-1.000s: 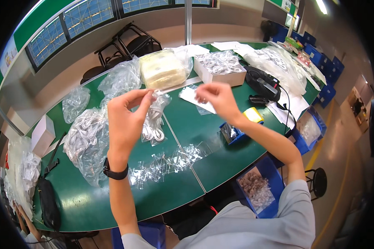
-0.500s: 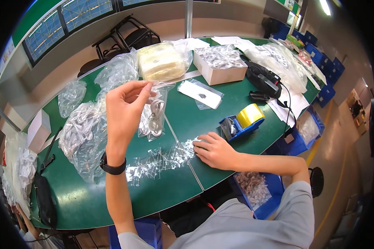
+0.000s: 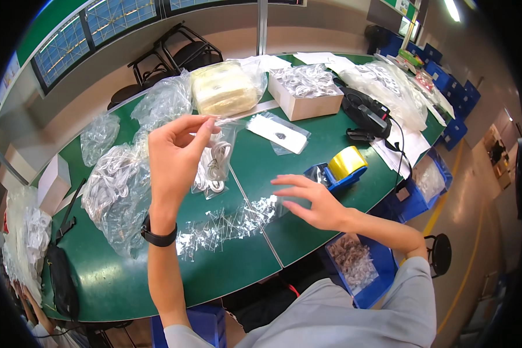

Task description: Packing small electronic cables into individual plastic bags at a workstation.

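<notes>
Thumb and forefinger of my left hand (image 3: 177, 151) are pinched at the top edge of a clear plastic bag (image 3: 233, 132). Inside that bag lies a coiled white cable (image 3: 219, 159), partly behind the hand. My right hand (image 3: 312, 200) is raised over the table, its fingers stretched out and apart, holding nothing I can see. Just left of it, a strip of small white pieces with thin metal pins (image 3: 232, 223) is strewn over the green table (image 3: 214, 284). A blue tape dispenser with a yellow roll (image 3: 348, 162) stands beyond the right hand.
Left of my left hand lies a big bag of white cables (image 3: 113, 180). Behind are a pale yellow wrapped bundle (image 3: 223, 90), an open box of bagged cables (image 3: 307, 104), a flat white packet (image 3: 278, 132) and a black strapped device (image 3: 365, 113). Below the table edge sits a blue bin (image 3: 383, 261).
My right hand has lifted off the end of the scattered pieces and moved slightly right, its fingers spreading. My left hand has stayed nearly in place at the bag.
</notes>
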Demonstrator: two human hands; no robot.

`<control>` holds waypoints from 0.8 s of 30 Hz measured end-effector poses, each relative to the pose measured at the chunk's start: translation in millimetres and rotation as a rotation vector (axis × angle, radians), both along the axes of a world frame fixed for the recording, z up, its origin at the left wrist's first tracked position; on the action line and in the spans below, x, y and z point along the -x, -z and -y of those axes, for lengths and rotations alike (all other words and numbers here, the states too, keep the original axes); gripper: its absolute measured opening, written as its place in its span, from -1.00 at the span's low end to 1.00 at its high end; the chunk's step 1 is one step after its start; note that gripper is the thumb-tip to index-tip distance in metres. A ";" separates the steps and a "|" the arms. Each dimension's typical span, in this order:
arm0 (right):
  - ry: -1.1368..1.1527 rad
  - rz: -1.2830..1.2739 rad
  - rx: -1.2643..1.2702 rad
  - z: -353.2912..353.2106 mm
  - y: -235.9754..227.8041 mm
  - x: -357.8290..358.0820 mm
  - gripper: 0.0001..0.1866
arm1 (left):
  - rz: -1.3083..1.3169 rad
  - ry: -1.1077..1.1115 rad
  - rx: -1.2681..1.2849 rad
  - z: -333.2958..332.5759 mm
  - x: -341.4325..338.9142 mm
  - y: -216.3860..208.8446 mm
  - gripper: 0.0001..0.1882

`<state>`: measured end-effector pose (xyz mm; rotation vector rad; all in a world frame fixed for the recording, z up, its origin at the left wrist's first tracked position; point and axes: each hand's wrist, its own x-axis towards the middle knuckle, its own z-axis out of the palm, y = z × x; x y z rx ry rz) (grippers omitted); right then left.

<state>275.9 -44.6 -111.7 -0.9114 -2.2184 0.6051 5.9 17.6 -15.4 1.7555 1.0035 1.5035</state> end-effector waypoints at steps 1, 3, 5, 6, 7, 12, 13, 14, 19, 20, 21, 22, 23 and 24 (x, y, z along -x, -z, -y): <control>0.010 0.001 -0.006 0.8 -12.6 4.0 -0.68 | 0.003 0.008 -0.012 -0.2 -3.9 1.6 -0.83; 0.064 -0.193 0.037 -0.1 -34.5 14.8 -0.66 | 0.015 0.034 -0.026 2.7 -12.5 0.6 -0.83; 0.093 -0.423 0.185 -2.7 -46.9 31.5 -0.65 | 0.021 0.059 -0.038 4.5 -19.0 2.8 -0.83; 0.095 -0.494 0.206 -7.5 -54.5 40.9 -0.65 | 0.008 0.044 -0.035 6.9 -17.0 4.6 -0.82; 0.111 -0.562 0.221 -12.0 -62.3 44.9 -0.64 | 0.002 0.044 -0.033 8.0 -20.0 5.0 -0.82; 0.028 -0.755 0.266 -37.7 -71.7 58.3 -0.78 | 0.063 0.067 -0.054 10.9 -31.7 7.9 -0.82; 0.027 -0.760 0.260 -39.4 -72.7 59.1 -0.78 | 0.058 0.069 -0.059 12.1 -33.0 6.8 -0.82; 0.055 -0.779 0.193 -40.6 -74.1 59.6 -0.79 | 0.072 0.066 -0.051 13.4 -34.3 5.5 -0.82; 0.099 -0.858 0.156 -44.1 -71.5 58.3 -0.83 | 0.168 0.123 -0.011 14.7 -38.8 7.1 -0.84; 0.065 -0.879 0.226 -45.6 -71.7 56.9 -0.84 | 0.170 0.132 0.009 15.7 -38.2 6.0 -0.84; 0.032 -0.898 0.295 -46.1 -72.2 55.2 -0.85 | 0.174 0.144 0.028 16.4 -38.2 4.8 -0.85; 0.033 -0.898 0.293 -46.4 -71.3 53.9 -0.85 | 0.174 0.146 0.026 16.6 -38.3 5.0 -0.85; 0.024 -0.887 0.274 -47.1 -69.9 52.7 -0.85 | 0.174 0.152 0.010 16.4 -38.3 5.8 -0.84; 0.014 -0.875 0.255 -47.5 -69.4 51.8 -0.86 | 0.175 0.158 -0.007 16.2 -38.4 6.6 -0.84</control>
